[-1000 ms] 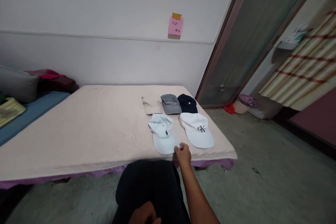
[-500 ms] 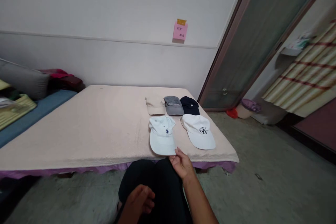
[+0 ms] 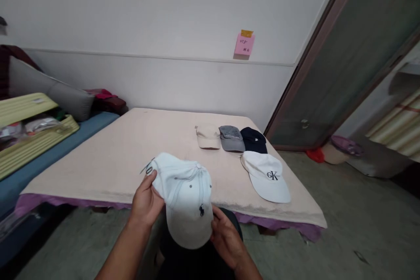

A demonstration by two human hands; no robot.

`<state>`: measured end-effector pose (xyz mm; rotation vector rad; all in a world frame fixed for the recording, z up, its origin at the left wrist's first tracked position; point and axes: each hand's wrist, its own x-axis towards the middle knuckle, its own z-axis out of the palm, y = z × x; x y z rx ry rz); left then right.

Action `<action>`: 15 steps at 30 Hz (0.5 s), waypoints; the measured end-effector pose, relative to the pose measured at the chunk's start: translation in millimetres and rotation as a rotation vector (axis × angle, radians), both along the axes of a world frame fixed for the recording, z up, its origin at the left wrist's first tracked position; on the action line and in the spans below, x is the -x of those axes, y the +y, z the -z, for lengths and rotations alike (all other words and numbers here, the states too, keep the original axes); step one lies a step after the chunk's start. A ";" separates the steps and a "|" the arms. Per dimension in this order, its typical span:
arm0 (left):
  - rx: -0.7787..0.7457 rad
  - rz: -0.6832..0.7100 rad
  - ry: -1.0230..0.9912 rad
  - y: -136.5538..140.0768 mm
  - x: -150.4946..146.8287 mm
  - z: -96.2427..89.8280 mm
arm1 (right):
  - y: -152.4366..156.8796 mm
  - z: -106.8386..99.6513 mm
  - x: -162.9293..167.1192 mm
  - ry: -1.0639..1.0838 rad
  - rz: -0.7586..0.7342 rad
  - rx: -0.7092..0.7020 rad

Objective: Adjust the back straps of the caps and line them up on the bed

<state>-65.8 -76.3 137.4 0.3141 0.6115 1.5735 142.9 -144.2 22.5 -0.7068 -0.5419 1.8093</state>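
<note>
A pale blue baseball cap (image 3: 183, 192) with a small dark logo is held up over my lap, its brim pointing down toward me. My left hand (image 3: 147, 199) grips its back edge near the strap, and my right hand (image 3: 226, 234) pinches the side of the brim. To the right, a white cap (image 3: 265, 177) with dark letters lies on the bed (image 3: 98, 162). Behind it, side by side, sit a beige cap (image 3: 208, 136), a grey cap (image 3: 231, 138) and a navy cap (image 3: 254, 140).
A pink note (image 3: 244, 44) is taped to the wall. At the left are a grey cushion (image 3: 62, 87) and an open yellow case (image 3: 33, 105) on a blue surface. A bin (image 3: 336, 151) stands by the sliding door (image 3: 324, 74) on the right.
The pale blue cap has been lifted off the bed and brought toward me, to the left. My left hand has come up from my lap and taken hold of it. The view has turned left.
</note>
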 end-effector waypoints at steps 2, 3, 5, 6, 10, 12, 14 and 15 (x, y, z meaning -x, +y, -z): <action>-0.081 -0.077 0.098 -1.0 -4.0 -12.1 | 13.3 10.0 8.5 -0.030 0.046 0.026; -0.119 -0.106 0.148 -2.5 -7.7 -16.9 | 20.8 14.0 11.6 -0.049 0.087 0.042; -0.154 -0.124 0.264 -6.0 -16.1 -21.6 | 35.6 18.2 14.1 -0.105 0.171 0.073; -0.150 -0.114 0.339 -7.8 -19.7 -21.0 | 42.0 17.8 13.3 -0.142 0.210 0.087; -0.113 -0.013 0.710 -14.2 -26.3 -4.3 | 52.5 -5.8 1.3 -0.320 0.462 0.067; -0.146 0.048 0.860 -18.2 -27.2 5.6 | 46.9 -30.9 -4.6 -0.429 0.620 -0.056; -0.192 0.137 0.955 -24.3 -29.5 10.9 | 35.9 -61.1 -6.3 -0.595 0.641 -0.246; -0.214 0.195 0.984 -28.3 -31.6 11.3 | 29.3 -76.1 -5.3 -0.713 0.633 -0.376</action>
